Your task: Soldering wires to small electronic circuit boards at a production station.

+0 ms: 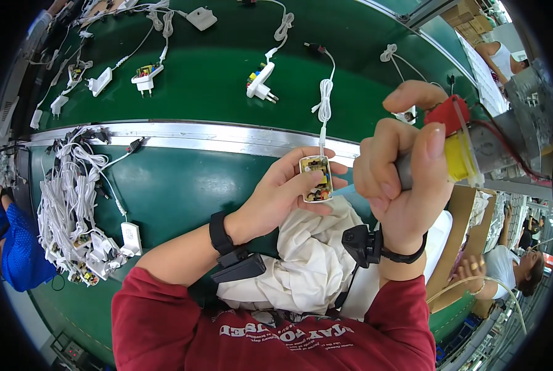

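My left hand point(275, 188) holds an opened white power adapter point(317, 195), its circuit board facing up and my thumb lying across the parts. From the adapter's far end a bundled white cable point(325, 102) runs onto the green surface beyond the metal rail. Raised at the right, my right hand point(403, 154) is closed round a grey cylindrical tool point(459, 157) with a yellow band and a red switch piece with wires. The tool's far left end is partly hidden by my fingers. A crumpled white cloth point(313, 244) lies below my left hand.
A heap of white adapters and cables point(75, 204) lies at the left. Several opened adapters, such as one with a plug point(261, 80), rest beyond the metal rail point(227, 137). An open cardboard box point(459, 238) stands at the right, near another person point(502, 269).
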Motion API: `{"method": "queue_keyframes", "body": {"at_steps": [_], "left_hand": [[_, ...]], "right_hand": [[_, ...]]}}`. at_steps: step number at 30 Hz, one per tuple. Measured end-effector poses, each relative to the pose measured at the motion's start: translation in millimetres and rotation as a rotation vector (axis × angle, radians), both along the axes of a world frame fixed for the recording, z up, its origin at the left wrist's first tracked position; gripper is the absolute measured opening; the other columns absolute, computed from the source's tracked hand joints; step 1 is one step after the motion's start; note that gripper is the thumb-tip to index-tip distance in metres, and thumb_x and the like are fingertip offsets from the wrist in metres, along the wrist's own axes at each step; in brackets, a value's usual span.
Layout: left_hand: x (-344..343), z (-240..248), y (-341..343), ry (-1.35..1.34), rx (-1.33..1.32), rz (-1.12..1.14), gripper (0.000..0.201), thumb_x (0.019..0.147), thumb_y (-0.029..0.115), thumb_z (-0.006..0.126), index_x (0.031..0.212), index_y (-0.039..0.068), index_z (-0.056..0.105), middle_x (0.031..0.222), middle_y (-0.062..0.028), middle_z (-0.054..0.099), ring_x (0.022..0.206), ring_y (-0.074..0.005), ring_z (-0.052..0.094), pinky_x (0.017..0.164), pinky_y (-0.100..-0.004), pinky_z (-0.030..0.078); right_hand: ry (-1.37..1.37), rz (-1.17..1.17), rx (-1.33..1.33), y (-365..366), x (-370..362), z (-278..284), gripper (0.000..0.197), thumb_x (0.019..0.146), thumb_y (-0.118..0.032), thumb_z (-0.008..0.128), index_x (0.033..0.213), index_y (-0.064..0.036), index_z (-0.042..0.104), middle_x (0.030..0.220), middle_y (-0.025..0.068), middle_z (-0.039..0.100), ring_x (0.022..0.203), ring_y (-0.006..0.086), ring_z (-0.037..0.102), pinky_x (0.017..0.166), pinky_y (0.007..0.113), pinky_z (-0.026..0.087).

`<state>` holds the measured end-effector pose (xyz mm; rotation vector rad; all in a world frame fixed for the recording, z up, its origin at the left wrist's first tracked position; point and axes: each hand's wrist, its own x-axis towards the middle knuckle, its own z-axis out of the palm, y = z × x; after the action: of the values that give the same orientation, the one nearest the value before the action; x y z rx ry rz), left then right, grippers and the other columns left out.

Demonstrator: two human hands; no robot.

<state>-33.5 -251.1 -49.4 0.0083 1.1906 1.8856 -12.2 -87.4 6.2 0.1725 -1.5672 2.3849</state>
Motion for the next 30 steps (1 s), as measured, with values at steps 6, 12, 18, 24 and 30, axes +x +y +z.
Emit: {"method": "queue_keyframes", "body": {"at_steps": [6, 12, 18, 24, 30], "left_hand": [[-2.2, -2.8, 1.9, -0.087, 0.116, -0.003, 0.035, 0.097, 0.016, 0.037, 0.13, 0.005, 0.034, 0.126, -0.0121, 0.047, 0.111, -0.0223, 0.054, 0.088, -0.0405, 0.051], [-3.8, -3.0, 1.0, -0.094, 0.131, -0.01, 0.037, 0.097, 0.017, 0.036, 0.132, 0.004, 0.032, 0.125, -0.0104, 0.046, 0.109, -0.0221, 0.054, 0.091, -0.0428, 0.05], [-6.5, -1.9, 2.1, -0.092, 0.149, -0.031, 0.037, 0.097, 0.017, 0.035, 0.132, 0.004, 0.032, 0.124, -0.0098, 0.047, 0.109, -0.0217, 0.054, 0.091, -0.0433, 0.05], [-21.6, -2.0, 16.5, 0.098, 0.032, -0.065, 0.039, 0.095, 0.015, 0.043, 0.132, 0.005, 0.034, 0.122, -0.0083, 0.048, 0.107, -0.0179, 0.054, 0.088, -0.0379, 0.05], [-104.9, -3.1, 102.0, 1.112, -0.017, -0.131, 0.037, 0.084, 0.015, 0.058, 0.117, 0.003, 0.048, 0.107, -0.0091, 0.054, 0.095, -0.0175, 0.056, 0.073, -0.0275, 0.049]], "right_hand": [[0.078, 0.061, -0.004, -4.5, -0.6, -11.1, 0.037, 0.095, -0.044, 0.038, 0.099, -0.0072, 0.036, 0.047, -0.0013, 0.033, 0.035, 0.0066, 0.026, 0.034, 0.023, 0.021], [0.049, 0.093, -0.083, -3.1, -2.1, -16.2, 0.036, 0.092, -0.041, 0.046, 0.098, -0.0061, 0.04, 0.054, -0.0013, 0.038, 0.041, 0.0057, 0.03, 0.038, 0.022, 0.024], [0.021, 0.094, -0.162, -1.9, -4.1, -11.5, 0.039, 0.09, -0.037, 0.05, 0.104, -0.0017, 0.042, 0.058, -0.0018, 0.041, 0.044, 0.0046, 0.033, 0.041, 0.021, 0.026], [0.056, 0.003, 0.017, 0.8, -6.4, 1.3, 0.048, 0.095, -0.044, 0.037, 0.114, 0.0001, 0.037, 0.046, -0.0021, 0.032, 0.034, 0.0058, 0.027, 0.034, 0.022, 0.021], [0.034, 0.069, -0.27, 6.5, -3.3, 3.4, 0.038, 0.091, -0.028, 0.053, 0.111, 0.0026, 0.044, 0.055, -0.0048, 0.038, 0.043, 0.0017, 0.03, 0.04, 0.019, 0.023]]}}
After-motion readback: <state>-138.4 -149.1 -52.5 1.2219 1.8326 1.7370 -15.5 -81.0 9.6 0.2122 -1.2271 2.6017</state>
